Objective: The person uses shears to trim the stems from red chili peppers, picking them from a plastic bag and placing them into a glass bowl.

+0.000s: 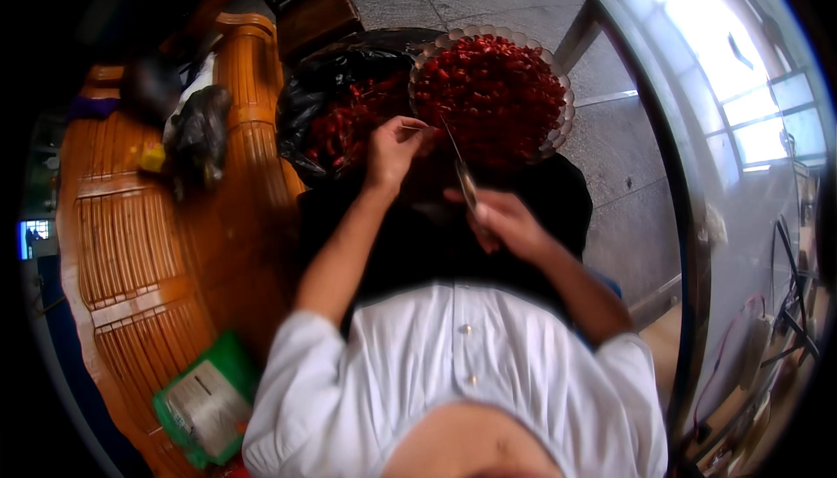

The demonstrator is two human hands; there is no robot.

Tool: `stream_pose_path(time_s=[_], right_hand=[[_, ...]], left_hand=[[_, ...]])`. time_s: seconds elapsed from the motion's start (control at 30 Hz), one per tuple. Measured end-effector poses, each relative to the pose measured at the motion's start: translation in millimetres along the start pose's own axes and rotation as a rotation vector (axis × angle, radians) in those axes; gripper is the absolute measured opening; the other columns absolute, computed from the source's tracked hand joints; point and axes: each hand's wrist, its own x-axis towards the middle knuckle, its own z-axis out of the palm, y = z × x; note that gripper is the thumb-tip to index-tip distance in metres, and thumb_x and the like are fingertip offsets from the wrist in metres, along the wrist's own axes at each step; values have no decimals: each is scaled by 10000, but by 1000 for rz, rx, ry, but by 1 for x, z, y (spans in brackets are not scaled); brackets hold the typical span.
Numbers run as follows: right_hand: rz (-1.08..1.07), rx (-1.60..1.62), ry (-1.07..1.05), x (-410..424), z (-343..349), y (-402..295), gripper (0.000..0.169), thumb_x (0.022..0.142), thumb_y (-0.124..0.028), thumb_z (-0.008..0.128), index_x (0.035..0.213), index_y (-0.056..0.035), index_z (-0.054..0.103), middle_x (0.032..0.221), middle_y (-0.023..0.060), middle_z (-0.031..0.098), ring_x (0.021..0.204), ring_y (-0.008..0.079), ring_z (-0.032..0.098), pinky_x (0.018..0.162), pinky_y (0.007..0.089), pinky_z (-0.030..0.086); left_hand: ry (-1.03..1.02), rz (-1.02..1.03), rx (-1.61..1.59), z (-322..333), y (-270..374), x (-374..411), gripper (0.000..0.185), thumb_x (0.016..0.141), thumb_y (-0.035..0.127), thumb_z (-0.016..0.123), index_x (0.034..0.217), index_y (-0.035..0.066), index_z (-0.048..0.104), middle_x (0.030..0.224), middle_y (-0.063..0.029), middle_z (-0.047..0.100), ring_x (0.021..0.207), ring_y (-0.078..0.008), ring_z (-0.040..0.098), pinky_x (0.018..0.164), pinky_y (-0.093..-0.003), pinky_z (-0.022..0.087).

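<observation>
My left hand [394, 151] is raised at the near edge of a plastic bag, thumb and fingers pinched on a thin pale stem [413, 127]. Whether a pepper hangs from it is too dark to tell. My right hand [500, 213] grips a slim metal cutting tool [463, 174], scissors or a knife, its point up and to the left, close to my left fingertips. Dried red chili peppers with stems [337, 128] fill the black plastic bag [304, 89]. Right of the bag, a scallop-rimmed clear basket [567, 109] is heaped with red chili pieces [490, 86].
A slatted wooden bench [131, 236] runs along my left, bearing a dark plastic bag [203, 125] and a green-and-white package [209, 406]. A wooden stool [317, 17] stands beyond the black bag. On my right is a glass-topped table [660, 125] above the grey floor [628, 171].
</observation>
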Motion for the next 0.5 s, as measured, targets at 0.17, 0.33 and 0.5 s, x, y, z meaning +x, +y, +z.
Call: stream_pose_path(time_s=[0.17, 0.33, 0.5], right_hand=[[63, -50, 77, 1, -11, 7, 465, 893, -312, 530, 1244, -11, 481, 657, -22, 466, 478, 52, 471, 411, 173, 340], [93, 10, 138, 3, -11, 8, 454, 891, -304, 538, 1232, -7, 489, 661, -21, 466, 476, 50, 476, 411, 171, 342], [-33, 64, 81, 2, -8, 4, 426, 899, -287, 527, 1216, -3, 498, 663, -17, 463, 475, 54, 476, 412, 173, 343]], left_hand=[[-51, 43, -2, 12, -4, 2, 153, 816, 140, 654, 886, 9, 619, 804, -45, 654, 662, -102, 614, 588, -209, 481], [16, 79, 8, 14, 1, 11, 138, 829, 116, 632, 900, -1, 616, 792, -52, 651, 663, -108, 618, 588, -217, 488], [0, 68, -58, 20, -1, 13, 146, 836, 103, 618, 927, -11, 609, 779, -56, 646, 675, -116, 625, 601, -224, 496]])
